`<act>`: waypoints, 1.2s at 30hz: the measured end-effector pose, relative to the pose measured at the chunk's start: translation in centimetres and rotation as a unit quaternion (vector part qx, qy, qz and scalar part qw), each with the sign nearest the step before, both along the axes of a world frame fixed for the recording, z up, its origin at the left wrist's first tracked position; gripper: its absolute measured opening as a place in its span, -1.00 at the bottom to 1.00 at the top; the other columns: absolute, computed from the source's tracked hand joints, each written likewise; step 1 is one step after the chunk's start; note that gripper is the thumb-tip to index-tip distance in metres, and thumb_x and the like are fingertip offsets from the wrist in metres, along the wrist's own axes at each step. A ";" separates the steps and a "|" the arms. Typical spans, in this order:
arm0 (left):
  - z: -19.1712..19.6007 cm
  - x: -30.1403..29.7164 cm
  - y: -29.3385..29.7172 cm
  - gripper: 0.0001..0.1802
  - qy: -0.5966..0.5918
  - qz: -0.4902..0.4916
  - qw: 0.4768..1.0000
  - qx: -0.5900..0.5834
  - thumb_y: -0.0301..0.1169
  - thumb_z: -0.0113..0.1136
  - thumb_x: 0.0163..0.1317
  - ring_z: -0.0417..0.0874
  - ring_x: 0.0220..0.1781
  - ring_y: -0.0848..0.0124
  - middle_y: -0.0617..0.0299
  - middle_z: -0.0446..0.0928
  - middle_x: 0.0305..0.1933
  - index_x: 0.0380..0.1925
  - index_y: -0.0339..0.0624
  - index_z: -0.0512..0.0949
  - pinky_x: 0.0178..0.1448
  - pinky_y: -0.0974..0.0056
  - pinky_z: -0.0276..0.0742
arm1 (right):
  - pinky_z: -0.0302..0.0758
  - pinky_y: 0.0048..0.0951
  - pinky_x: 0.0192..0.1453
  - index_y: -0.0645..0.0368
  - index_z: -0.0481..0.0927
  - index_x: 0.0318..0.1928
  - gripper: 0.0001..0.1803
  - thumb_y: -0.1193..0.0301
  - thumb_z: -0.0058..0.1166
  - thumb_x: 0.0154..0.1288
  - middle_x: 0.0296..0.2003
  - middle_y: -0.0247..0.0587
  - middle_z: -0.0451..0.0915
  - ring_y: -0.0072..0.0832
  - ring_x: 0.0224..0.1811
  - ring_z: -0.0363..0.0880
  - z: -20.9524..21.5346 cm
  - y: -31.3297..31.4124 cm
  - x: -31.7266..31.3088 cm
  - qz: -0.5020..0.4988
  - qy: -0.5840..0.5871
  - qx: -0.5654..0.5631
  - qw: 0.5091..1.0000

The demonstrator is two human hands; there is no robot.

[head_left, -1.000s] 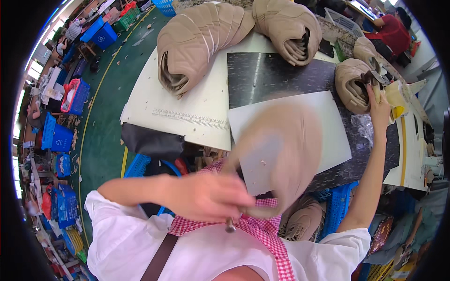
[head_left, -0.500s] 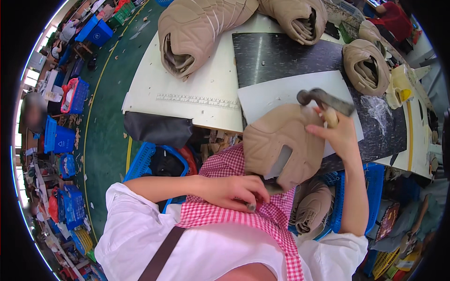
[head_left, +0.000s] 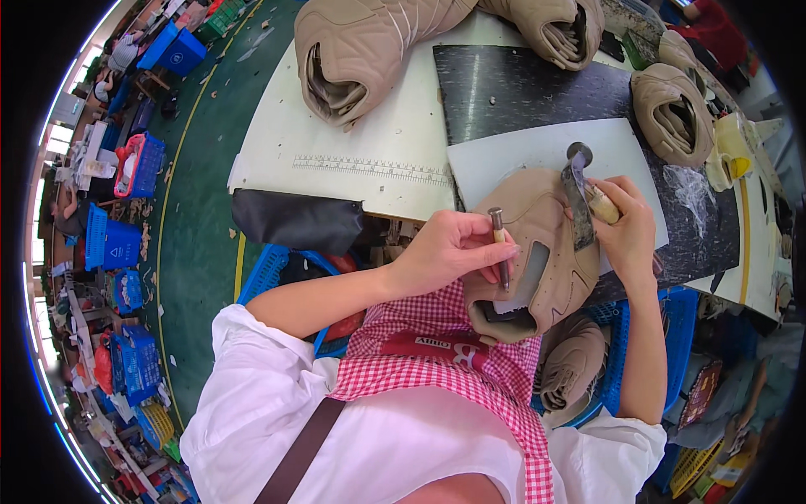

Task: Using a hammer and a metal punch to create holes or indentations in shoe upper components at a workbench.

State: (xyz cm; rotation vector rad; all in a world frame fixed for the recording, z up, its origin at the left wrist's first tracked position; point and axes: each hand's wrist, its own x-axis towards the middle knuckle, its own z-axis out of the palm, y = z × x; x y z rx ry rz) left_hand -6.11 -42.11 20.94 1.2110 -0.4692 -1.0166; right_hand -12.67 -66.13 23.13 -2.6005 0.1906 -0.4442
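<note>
A beige shoe upper point(head_left: 546, 252) lies at the near edge of the table, partly over my lap. My left hand point(head_left: 453, 248) pinches a thin metal punch point(head_left: 499, 244) upright, tip down on the upper. My right hand point(head_left: 625, 223) grips a hammer point(head_left: 583, 189) by its wooden handle, its metal head raised just above the upper. A pale sheet point(head_left: 520, 155) lies under the upper on a black mat point(head_left: 512, 84).
Several stacked beige uppers point(head_left: 361, 50) sit at the far side of the white table point(head_left: 336, 143), more at the right point(head_left: 672, 113). A blue crate point(head_left: 663, 336) with uppers stands below my right arm. Blue crates point(head_left: 109, 244) line the green floor at left.
The beige upper came down from in front of me onto the table edge. My left hand brought the punch onto it, and my right hand carried the hammer in from the far right.
</note>
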 end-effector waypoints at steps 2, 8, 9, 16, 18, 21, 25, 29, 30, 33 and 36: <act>-0.3 -0.5 -0.3 -0.86 -0.030 0.003 0.999 -0.011 -0.48 0.11 0.21 0.60 -0.30 0.52 0.20 0.57 -0.36 -0.34 -0.38 0.54 -0.28 0.46 0.54 | 0.40 -0.48 -0.32 0.16 0.60 -0.20 -0.66 0.45 0.24 -0.11 -0.47 -0.24 0.52 -0.46 -0.43 0.50 -0.1 -0.5 -0.5 -0.022 -0.011 0.039 0.999; -0.1 -1.5 0.1 -0.86 -0.458 0.020 0.888 -0.018 -0.42 0.25 0.08 0.60 -0.50 0.46 0.23 0.57 -0.49 -0.44 -0.28 0.55 -0.45 0.43 0.52 | 0.15 -0.71 -0.61 0.23 0.51 -0.15 -0.75 0.34 0.03 0.23 -0.59 -0.43 0.39 -0.75 -0.70 0.23 4.5 0.7 -5.2 -0.142 -0.153 0.267 0.941; -0.3 -1.6 -0.1 -0.86 -0.569 0.021 0.821 -0.047 -0.41 0.29 0.04 0.59 -0.55 0.41 0.23 0.56 -0.52 -0.47 -0.24 0.55 -0.48 0.42 0.51 | 0.17 -0.69 -0.64 0.28 0.47 -0.11 -0.66 0.26 0.01 0.24 -0.57 -0.36 0.44 -0.72 -0.72 0.25 6.7 1.2 -7.4 -0.091 -0.223 0.297 0.924; 0.6 -0.2 0.4 -0.88 -0.547 -0.076 0.834 -0.008 -0.42 0.17 0.14 0.60 -0.46 0.45 0.22 0.56 -0.45 -0.41 -0.25 0.54 -0.38 0.40 0.51 | 0.39 -0.38 -0.38 0.27 0.45 -0.20 -0.81 0.42 -0.02 0.24 -0.47 -0.21 0.41 -0.51 -0.54 0.39 7.3 5.5 -11.5 0.059 0.111 -0.003 0.992; -0.4 0.0 -0.1 -0.87 -0.210 -0.034 0.977 -0.016 -0.47 0.06 0.24 0.58 -0.35 0.58 0.28 0.56 -0.41 -0.38 -0.33 0.53 -0.32 0.42 0.51 | 0.40 -0.42 -0.34 0.28 0.46 -0.21 -0.82 0.43 -0.02 0.23 -0.39 -0.15 0.48 -0.50 -0.42 0.44 7.0 4.8 -12.1 -0.025 0.144 0.193 0.970; -0.2 0.2 -0.6 -0.86 -0.103 -0.005 0.994 -0.017 -0.48 0.05 0.25 0.57 -0.35 0.58 0.30 0.55 -0.40 -0.39 -0.35 0.52 -0.30 0.42 0.52 | 0.40 -0.43 -0.38 0.29 0.47 -0.14 -0.77 0.47 0.04 0.19 -0.43 -0.16 0.50 -0.48 -0.53 0.43 5.8 3.0 -13.2 -0.058 0.037 0.152 0.986; 0.2 -0.2 -1.0 -0.87 -0.157 -0.002 0.987 -0.032 -0.46 0.13 0.20 0.58 -0.39 0.54 0.26 0.56 -0.43 -0.40 -0.34 0.52 -0.32 0.43 0.52 | 0.28 -0.58 -0.55 0.26 0.40 -0.23 -0.81 0.41 0.00 0.20 -0.52 -0.32 0.37 -0.61 -0.64 0.29 7.8 3.0 -13.0 -0.076 -0.015 0.241 0.967; 0.5 -0.4 -0.9 -0.87 -0.526 -0.031 0.849 -0.046 -0.46 0.26 0.04 0.58 -0.49 0.30 0.14 0.51 -0.49 -0.44 -0.25 0.52 -0.44 0.38 0.47 | 0.40 -0.41 -0.40 0.23 0.43 -0.30 -0.85 0.42 0.03 0.20 -0.50 -0.20 0.50 -0.38 -0.60 0.43 10.0 5.3 -9.8 -0.021 0.288 0.297 0.910; 0.4 -0.5 -0.9 -0.86 -0.570 -0.021 0.819 -0.062 -0.46 0.27 0.02 0.57 -0.49 0.28 0.14 0.50 -0.49 -0.44 -0.24 0.52 -0.45 0.37 0.46 | 0.42 -0.37 -0.36 0.23 0.43 -0.32 -0.86 0.42 0.03 0.19 -0.50 -0.17 0.54 -0.32 -0.60 0.47 10.2 5.5 -9.6 -0.008 0.361 0.306 0.881; 0.0 0.4 -0.5 -0.87 -0.572 -0.027 0.819 -0.040 -0.47 0.22 0.09 0.59 -0.47 0.37 0.17 0.53 -0.45 -0.39 -0.28 0.52 -0.40 0.40 0.48 | 0.33 -0.54 -0.42 0.22 0.46 -0.28 -0.86 0.48 0.09 0.16 -0.55 -0.30 0.45 -0.46 -0.55 0.44 5.1 4.7 -10.6 -0.019 0.044 0.150 0.987; -0.2 1.2 -0.9 -0.84 -0.108 0.008 0.994 -0.025 -0.47 0.06 0.26 0.58 -0.33 0.55 0.22 0.56 -0.37 -0.31 -0.39 0.50 -0.23 0.44 0.53 | 0.36 -0.56 -0.42 0.28 0.48 -0.24 -0.77 0.37 0.08 0.18 -0.48 -0.20 0.50 -0.43 -0.49 0.48 5.1 4.1 -11.1 -0.071 -0.037 0.141 0.987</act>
